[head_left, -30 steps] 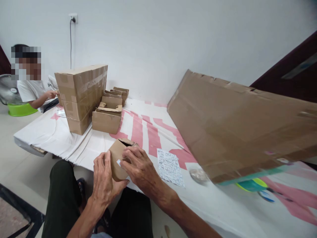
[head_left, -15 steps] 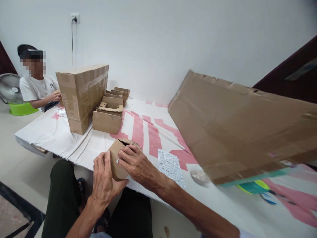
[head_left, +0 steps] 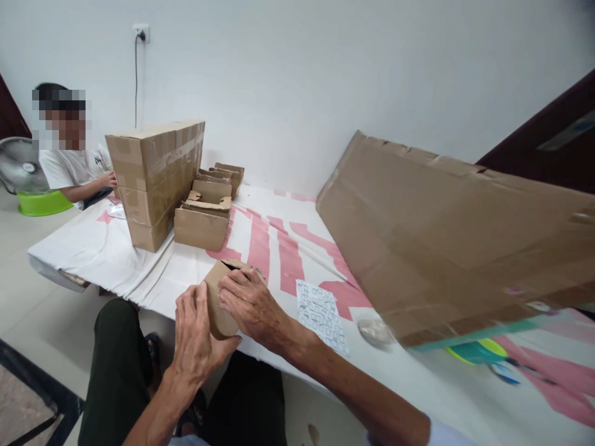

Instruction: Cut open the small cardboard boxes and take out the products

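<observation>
A small brown cardboard box (head_left: 215,313) sits tilted at the table's front edge, above my lap. My left hand (head_left: 198,328) grips it from the left, with the thumb under its lower edge. My right hand (head_left: 246,300) lies over the box's near face, its bent fingers pressed against the cardboard; whatever is beneath the fingertips is hidden. A dark gap shows at the top of the box, beside a raised flap. Right of my right hand lies a white sheet (head_left: 320,313) printed with rows of small marks, seemingly labels.
Taped cartons (head_left: 158,179) are stacked at the left, beside several open boxes (head_left: 202,226). A large cardboard panel (head_left: 446,248) leans at the right. A clear roll (head_left: 375,332), perhaps tape, lies near it. A co-worker (head_left: 74,167) sits beyond the stack.
My right fingers have shifted slightly left on the box face, and the small white piece at their tips is now out of sight. My left hand keeps its hold.
</observation>
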`<state>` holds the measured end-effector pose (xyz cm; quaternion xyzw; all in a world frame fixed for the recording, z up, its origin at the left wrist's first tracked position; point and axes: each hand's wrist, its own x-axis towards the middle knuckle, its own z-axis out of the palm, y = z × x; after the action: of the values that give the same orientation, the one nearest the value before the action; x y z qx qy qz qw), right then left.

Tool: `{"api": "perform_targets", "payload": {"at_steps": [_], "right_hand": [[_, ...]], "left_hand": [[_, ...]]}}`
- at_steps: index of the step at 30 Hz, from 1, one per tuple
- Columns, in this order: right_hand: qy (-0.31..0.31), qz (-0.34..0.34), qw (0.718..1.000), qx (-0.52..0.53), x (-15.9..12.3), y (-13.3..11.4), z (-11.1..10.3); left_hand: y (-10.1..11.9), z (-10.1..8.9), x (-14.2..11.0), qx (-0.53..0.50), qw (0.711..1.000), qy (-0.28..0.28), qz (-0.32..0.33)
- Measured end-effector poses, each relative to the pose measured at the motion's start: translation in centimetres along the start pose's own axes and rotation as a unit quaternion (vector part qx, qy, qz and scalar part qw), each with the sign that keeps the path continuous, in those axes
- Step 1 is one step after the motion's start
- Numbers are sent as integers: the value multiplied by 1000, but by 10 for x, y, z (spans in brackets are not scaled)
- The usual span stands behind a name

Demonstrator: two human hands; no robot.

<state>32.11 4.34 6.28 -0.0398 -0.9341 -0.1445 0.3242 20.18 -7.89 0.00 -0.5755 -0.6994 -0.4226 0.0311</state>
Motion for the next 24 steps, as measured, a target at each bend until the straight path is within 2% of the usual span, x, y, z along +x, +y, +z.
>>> {"api": "perform_targets", "payload": {"at_steps": [4,6,8,11,13,15,18,21,24], "right_hand": [[41,71,993,89,4,-1,-2],[61,145,971,182,8,-1,-12],[79,239,924,287,12,0,-26],[92,368,818,432,15,2,-44],[97,425,745,505,15,3,-53],[105,456,693,549,12,5,-57],[125,473,646,586,1,8,-61],[150,481,607,615,-19,8,-59],[171,501,591,609,-47,5,-51]], "left_hand": [[0,-1,-1,2,1000,3,1],[1,-2,-1,3,1000,-2,-1],[0,-2,0,2,1000,-8,-1],[-7,-3,2,-6,1000,-5,-5],[-17,-5,5,-19,1000,-7,-6],[-31,-8,9,-37,999,-12,3],[-55,-16,19,-65,998,-20,11],[-76,-25,30,-100,993,-54,-27],[-92,-33,41,-103,987,-87,-89]]}}
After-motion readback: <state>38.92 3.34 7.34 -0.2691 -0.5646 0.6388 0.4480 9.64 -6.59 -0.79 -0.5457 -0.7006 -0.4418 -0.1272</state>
